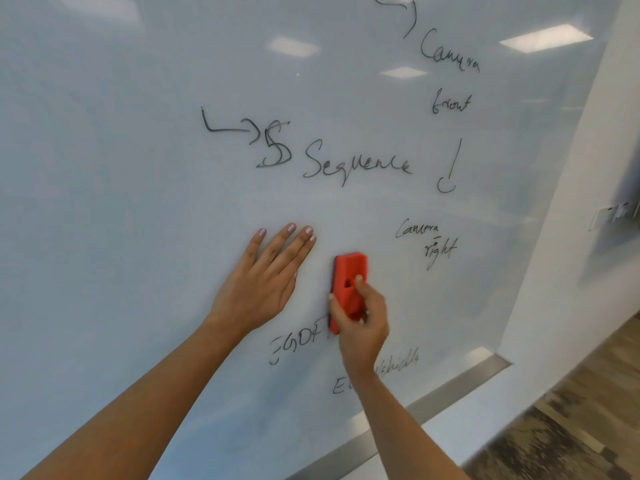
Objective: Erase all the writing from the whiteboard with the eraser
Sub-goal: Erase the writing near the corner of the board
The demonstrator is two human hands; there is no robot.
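against the whiteboard (138,202) we press the red eraser (348,282), right hand (360,317) fingers clamped round it beside the "egdf" writing (298,341), while our left hand (266,278) lies flat, fingers slightly spread, likely steadying us.

Two bare forearms entered from the bottom edge; no sleeves were visible anywhere along them up to the frame border. No watch, bracelet or ring was seen on either wrist or hand.

Left hand (268,282): back of hand faced the camera. Nails carried a pale lilac polish, clearly visible on four fingertips (291,227); nails were short and rounded.

Right hand (362,313): back of hand also faced the camera. Nails mostly hidden or motion-blurred; the one or two that showed appeared to carry the same pale polish, though that was not certain.
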